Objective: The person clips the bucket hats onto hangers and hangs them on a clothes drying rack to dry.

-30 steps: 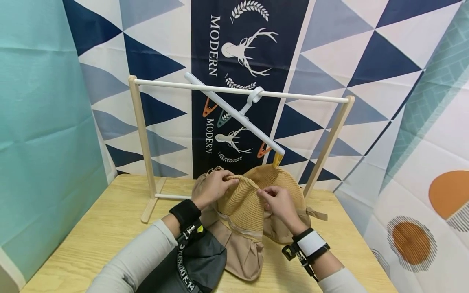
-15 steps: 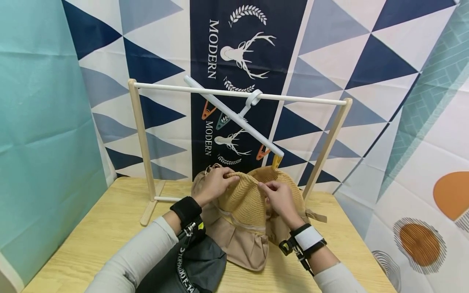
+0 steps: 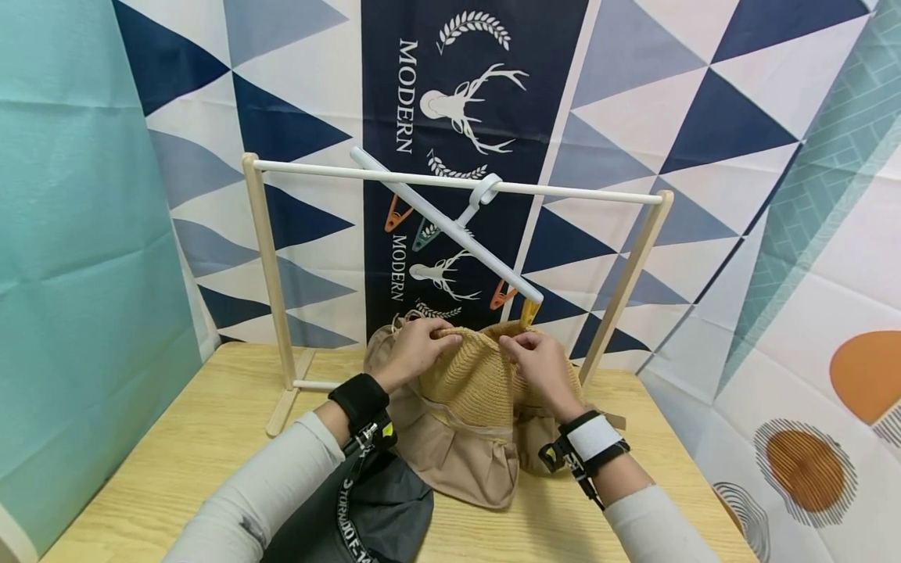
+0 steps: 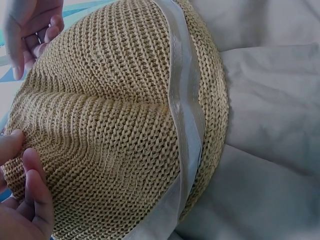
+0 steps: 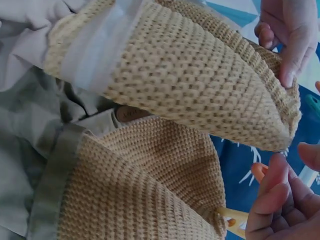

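Observation:
A sun hat [image 3: 472, 391] with a knitted yellow crown and beige fabric brim stands crown-up between my hands. My left hand [image 3: 411, 352] pinches its crown top at the left; the thumb shows on the knit in the right wrist view. My right hand [image 5: 282, 200] is at the crown's other end, an index fingertip right at the knit edge and the thumb held apart from it. Behind, a second knitted hat [image 5: 135, 185] hangs from a yellow clip [image 3: 530, 313] on a pale blue hanger [image 3: 450, 223], partly hidden by the first hat and my right hand.
The hanger hooks over the white bar [image 3: 577, 190] of a wooden rack and tilts down to the right. Orange clips [image 3: 502, 294] and a green clip [image 3: 425, 234] also hang from it. A dark grey cap [image 3: 394, 500] lies on the table [image 3: 176, 469] under my left forearm.
The front hat has shifted slightly up and right, its brim rising. My right hand has moved up along the crown edge, its thumb now off the knit. My left hand keeps its grip.

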`<state>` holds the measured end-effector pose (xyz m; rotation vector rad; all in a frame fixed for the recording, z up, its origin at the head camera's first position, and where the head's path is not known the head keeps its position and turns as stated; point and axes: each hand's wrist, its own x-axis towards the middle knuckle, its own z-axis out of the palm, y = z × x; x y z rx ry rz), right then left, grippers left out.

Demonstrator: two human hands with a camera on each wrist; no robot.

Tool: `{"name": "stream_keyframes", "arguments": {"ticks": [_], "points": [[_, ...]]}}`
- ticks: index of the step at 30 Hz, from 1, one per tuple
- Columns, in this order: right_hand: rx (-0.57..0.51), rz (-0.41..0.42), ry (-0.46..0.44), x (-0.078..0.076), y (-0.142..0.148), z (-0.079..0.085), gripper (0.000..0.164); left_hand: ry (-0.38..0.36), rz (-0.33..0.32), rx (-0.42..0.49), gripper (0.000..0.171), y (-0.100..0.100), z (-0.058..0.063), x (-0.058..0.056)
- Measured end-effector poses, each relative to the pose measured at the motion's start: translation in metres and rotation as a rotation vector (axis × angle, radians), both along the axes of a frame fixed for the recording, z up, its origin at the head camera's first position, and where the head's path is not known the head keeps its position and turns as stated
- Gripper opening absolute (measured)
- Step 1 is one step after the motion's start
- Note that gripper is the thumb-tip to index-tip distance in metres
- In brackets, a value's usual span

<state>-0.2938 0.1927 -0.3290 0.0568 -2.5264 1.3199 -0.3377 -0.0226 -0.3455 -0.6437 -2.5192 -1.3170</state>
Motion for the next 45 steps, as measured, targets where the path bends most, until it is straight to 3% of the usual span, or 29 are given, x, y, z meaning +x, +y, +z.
{"name": "stream_keyframes", "arguments": {"ticks": [8, 16, 22, 35, 45], "points": [[-0.003, 0.014, 0.002, -0.006, -0.005, 0.006, 0.027, -0.001, 0.005, 0.003, 0.019, 0.001, -0.003, -0.003], [0.016, -0.045, 0.065, -0.014, -0.006, 0.014, 0.031, 0.041, 0.008, -0.001, 0.019, 0.003, 0.004, -0.01], [0.034, -0.087, 0.112, -0.022, -0.01, 0.02, 0.03, 0.02, 0.007, -0.006, 0.02, 0.004, 0.008, -0.015], [0.066, -0.149, 0.151, -0.028, -0.013, 0.026, 0.035, 0.023, 0.019, -0.03, 0.021, 0.011, 0.008, -0.024], [0.039, -0.267, 0.232, -0.042, -0.019, 0.027, 0.036, 0.022, 0.046, -0.042, 0.024, 0.011, 0.006, -0.028]]}}
